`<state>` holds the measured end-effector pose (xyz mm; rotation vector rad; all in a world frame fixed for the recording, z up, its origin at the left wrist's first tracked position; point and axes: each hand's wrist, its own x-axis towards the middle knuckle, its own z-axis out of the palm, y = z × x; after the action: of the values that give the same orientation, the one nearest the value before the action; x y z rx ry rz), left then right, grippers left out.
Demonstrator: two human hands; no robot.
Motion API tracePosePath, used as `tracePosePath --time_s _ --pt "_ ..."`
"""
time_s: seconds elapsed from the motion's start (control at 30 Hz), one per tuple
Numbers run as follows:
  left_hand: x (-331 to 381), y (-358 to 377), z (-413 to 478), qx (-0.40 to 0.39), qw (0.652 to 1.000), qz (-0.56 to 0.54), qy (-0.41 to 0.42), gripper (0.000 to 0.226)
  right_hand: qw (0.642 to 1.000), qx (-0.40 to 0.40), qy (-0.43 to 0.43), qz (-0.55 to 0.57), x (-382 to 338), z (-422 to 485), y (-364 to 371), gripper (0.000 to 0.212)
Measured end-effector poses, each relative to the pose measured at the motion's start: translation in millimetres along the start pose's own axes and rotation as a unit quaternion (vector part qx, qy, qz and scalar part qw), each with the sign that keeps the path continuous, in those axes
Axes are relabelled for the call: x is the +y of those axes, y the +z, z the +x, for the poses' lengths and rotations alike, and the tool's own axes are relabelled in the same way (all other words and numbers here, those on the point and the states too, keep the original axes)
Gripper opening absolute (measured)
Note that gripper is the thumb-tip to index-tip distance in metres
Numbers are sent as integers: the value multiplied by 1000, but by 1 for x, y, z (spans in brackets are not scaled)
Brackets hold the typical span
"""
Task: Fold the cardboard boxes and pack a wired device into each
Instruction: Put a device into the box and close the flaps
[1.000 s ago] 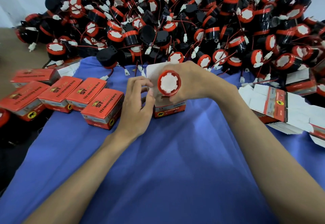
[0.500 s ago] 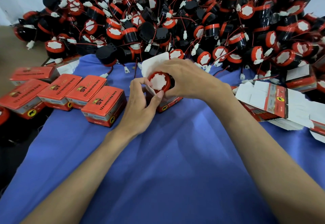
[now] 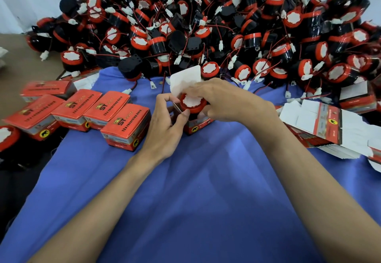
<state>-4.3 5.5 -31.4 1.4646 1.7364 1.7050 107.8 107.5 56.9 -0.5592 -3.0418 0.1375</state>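
Frame centre: right hand (image 3: 224, 99), fingers curled round the wired device (image 3: 192, 103), had lowered it into the box (image 3: 199, 126); left hand (image 3: 165, 126) fingers pinched its wall; only closing the lid remained, probably

Soft, even, fairly bright light falls from above, leaving only faint shadows on the blue cloth (image 3: 206, 190) beneath the forearms. Pale sheen sits on the closed boxes (image 3: 125, 126). The centre is fairly sharp; the wide lens bends and smears the edges, blurring the far-left box (image 3: 46, 89) and the flat cartons (image 3: 329, 128).
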Motion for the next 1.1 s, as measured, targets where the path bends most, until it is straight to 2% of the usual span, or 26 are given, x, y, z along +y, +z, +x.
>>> tracePosePath --time_s 0.13,0.27,0.37,0.43,0.53,0.67,0.8,0.87,0.93,1.0,1.1 --pt "1 -1 -2 8 1000 -10 1 30 997 -11 10 72 -1 3 7 44" --pt "3 -3 -1 8 1000 -18 -8 25 981 -24 1 190 5 3 10 52" --pt "2 -3 0 2 1000 -16 -13 23 977 -22 -4 213 9 1 13 54" --pt "0 -3 -1 -1 1000 -15 -17 24 982 -13 -4 187 11 2 15 52" --pt "1 -3 1 -1 1000 -15 -12 26 997 21 25 67 6 6 16 48" --pt "1 -2 2 7 1000 -20 -1 28 993 40 109 -22 -5 3 13 61" --pt "0 -2 1 -2 999 -32 10 31 987 10 106 -123 -16 4 10 46" --pt "-2 -2 2 0 1000 -20 15 32 993 -37 90 -69 -20 6 13 36" --pt "-4 -2 2 2 1000 -3 15 34 993 -76 89 9 -18 6 11 38" --pt "-5 -2 1 4 1000 1 8 31 991 -78 91 64 -13 5 9 44" --pt "-3 -2 3 11 1000 2 0 31 990 -65 86 95 -8 6 10 40"
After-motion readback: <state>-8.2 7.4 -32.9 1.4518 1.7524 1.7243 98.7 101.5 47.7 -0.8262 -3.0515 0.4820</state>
